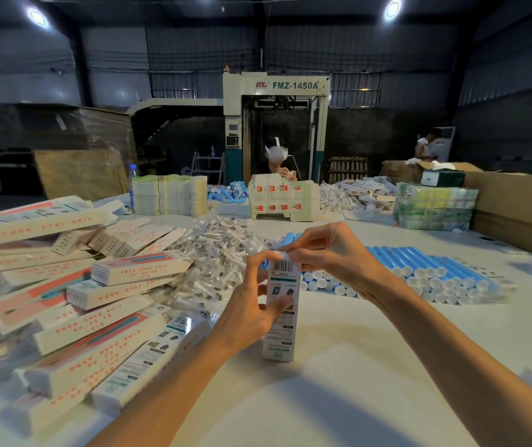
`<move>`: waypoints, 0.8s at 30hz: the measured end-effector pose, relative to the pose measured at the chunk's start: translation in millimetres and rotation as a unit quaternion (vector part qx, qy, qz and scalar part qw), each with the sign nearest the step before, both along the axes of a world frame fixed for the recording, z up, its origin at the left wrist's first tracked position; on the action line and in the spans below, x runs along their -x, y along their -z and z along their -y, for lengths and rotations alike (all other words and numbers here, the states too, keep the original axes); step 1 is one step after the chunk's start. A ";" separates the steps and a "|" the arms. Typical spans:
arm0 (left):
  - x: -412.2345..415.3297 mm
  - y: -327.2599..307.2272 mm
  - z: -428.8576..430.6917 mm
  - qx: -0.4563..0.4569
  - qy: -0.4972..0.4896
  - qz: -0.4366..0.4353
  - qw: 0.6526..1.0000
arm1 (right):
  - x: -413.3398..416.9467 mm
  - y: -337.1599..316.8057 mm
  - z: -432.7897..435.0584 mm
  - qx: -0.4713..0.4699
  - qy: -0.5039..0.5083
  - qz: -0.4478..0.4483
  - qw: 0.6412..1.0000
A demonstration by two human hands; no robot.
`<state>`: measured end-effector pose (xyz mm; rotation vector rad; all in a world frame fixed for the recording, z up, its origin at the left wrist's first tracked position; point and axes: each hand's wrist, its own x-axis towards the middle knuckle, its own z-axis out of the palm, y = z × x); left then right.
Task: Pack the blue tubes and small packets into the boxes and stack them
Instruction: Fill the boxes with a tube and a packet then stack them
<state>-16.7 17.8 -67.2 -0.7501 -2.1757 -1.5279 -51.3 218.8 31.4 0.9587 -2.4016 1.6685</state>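
On my feed, the one narrow white cardboard box with a barcode near its top (282, 312) stood upright in the middle of the pale white table (339, 398), its lower end seemingly resting on the surface. My left hand (251, 304) gripped it around the middle, fingers curled round its side. My right hand (332, 253) pinched the top flap between thumb and fingertips. I judged this box to be at the closing step, though I could not see what was inside.

To the left lay a loose heap of long white boxes with pink and teal print (97, 317). There were well over a dozen, more tumbled than stacked, so the stacking looked barely tidy. Just behind the box spread a pile of small clear plastic packets (213, 253), far too many to count. To the right, blue plastic tubes with white caps (426, 269) lay in layered rows, several dozen at least. With that much stock unpacked, I reckoned most of the job remained
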 end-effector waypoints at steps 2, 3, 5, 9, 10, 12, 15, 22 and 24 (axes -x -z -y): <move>1.8 -2.9 3.4 0.009 -0.005 0.012 1.000 | 0.1 1.4 1.1 0.003 0.001 0.007 1.000; 2.8 -4.3 5.1 0.018 -0.014 0.015 1.000 | 0.5 1.4 1.1 0.010 -0.001 0.017 1.000; 5.1 -5.6 6.9 0.038 -0.040 0.016 0.998 | 1.7 2.0 0.4 0.022 -0.001 0.031 0.999; 5.0 -8.9 5.1 0.025 -0.027 -0.014 0.999 | 1.1 7.6 -0.1 0.044 0.003 0.029 0.999; 3.8 -11.5 4.1 -0.010 -0.018 -0.017 1.000 | 0.5 8.5 0.1 0.048 0.005 0.029 0.998; 3.5 -17.8 2.1 -0.096 -0.025 -0.017 0.995 | 0.5 8.3 0.2 0.033 0.012 0.018 0.999; 6.3 -21.9 0.2 -0.137 -0.067 -0.048 0.987 | 0.5 5.7 1.5 -0.010 0.017 -0.012 1.000; 5.8 -23.4 2.0 -0.152 -0.030 -0.026 0.988 | 2.3 -5.4 -3.6 0.021 -0.002 0.087 0.996; 6.5 -23.2 3.9 -0.141 -0.051 -0.039 0.988 | 0.2 0.3 4.6 -0.008 0.028 0.003 1.000</move>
